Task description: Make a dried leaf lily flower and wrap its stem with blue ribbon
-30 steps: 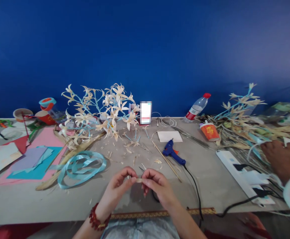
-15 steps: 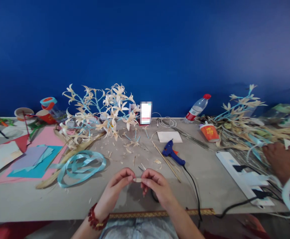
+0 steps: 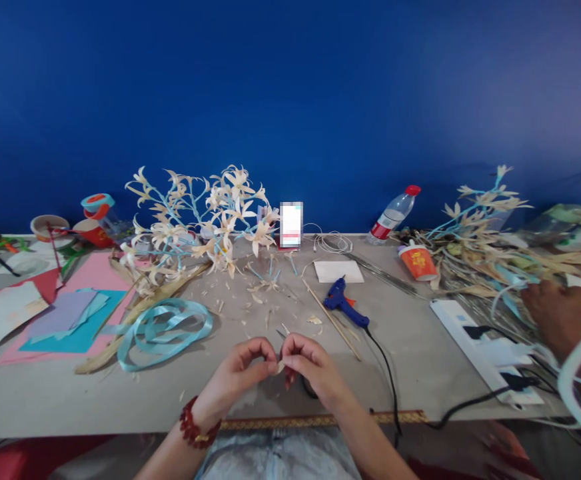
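My left hand [image 3: 253, 363] and my right hand [image 3: 310, 363] meet above the near part of the table. Both pinch a small pale petal-like piece [image 3: 280, 367] between thumb and fingers, and most of it is hidden by the fingertips. Under my right hand lie scissors [image 3: 310, 390], partly covered; a dark handle loop shows below it and the tips show just beyond. A loose coil of light blue ribbon [image 3: 165, 333] is left of my hands. To the right lie a blue glue gun [image 3: 345, 301] and thin wooden sticks [image 3: 333, 323].
Cream flowers on blue stems [image 3: 220, 220] stand at the back left. A white power strip [image 3: 485, 353] with cables lies at right, beside another person's hand [image 3: 553, 317]. A bottle [image 3: 395, 213], a red paper cup [image 3: 418, 262] and coloured paper sheets [image 3: 75, 320] are about.
My hands have drawn closer together, and the pale piece between them has turned from lying level to slanting, with less of it showing. The view has shifted slightly.
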Demonstrator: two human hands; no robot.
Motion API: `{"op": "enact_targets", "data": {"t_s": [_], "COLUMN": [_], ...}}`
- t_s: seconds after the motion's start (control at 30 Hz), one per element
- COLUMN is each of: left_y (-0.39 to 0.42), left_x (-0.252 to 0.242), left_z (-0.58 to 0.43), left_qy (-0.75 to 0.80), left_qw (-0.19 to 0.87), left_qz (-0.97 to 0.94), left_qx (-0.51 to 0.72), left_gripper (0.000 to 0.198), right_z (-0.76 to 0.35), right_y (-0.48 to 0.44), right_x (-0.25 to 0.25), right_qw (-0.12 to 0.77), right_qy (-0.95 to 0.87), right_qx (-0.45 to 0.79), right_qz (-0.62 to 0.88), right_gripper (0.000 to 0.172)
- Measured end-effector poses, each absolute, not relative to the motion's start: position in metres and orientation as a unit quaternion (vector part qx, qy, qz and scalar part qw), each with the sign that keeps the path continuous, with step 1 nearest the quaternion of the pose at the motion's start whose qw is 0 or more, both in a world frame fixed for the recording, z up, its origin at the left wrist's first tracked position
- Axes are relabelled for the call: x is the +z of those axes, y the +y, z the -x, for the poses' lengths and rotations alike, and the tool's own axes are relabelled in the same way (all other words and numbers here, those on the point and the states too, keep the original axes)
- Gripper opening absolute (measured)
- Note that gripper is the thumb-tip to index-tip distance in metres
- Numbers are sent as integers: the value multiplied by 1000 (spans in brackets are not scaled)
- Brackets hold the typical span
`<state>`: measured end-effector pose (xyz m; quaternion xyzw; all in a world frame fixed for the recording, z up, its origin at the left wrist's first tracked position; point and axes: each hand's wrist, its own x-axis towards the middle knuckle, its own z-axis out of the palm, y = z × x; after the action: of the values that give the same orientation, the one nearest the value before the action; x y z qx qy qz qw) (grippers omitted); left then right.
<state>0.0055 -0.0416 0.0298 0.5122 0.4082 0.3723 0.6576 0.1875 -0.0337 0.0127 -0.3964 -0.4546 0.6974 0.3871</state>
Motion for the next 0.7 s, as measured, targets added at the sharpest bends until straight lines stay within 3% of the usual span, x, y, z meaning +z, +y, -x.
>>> {"op": "enact_targets", "data": {"t_s": [0.17,0.33,0.47,0.6,0.7], "left_y": [-37,-38,-40,-38,-36], "left_x": [28,22,19,17,15], "left_z": [-4,-6,-8,-9,-11], "left_qy": [388,379,377,393,388], "left_qw": [663,719,715,684,679], "left_qz": [-537,-460,-382,-348,-341], "left_qx": [348,358,447,507,522], "left_gripper": [21,19,13,9,8], "right_z": [-185,-190,-211,-238,-248], "right_y": [-31,-29,-35,-55,-70], "right_x": [13,14,18,10,-3], "right_qw": [367,353,315,167,116], "right_qy": [-463,-504,-639,-755,-770], "right_qx": [704,676,479,254,196], "right_qz": [396,405,513,581,596], "right_gripper": [10,24,23,5,13]}}
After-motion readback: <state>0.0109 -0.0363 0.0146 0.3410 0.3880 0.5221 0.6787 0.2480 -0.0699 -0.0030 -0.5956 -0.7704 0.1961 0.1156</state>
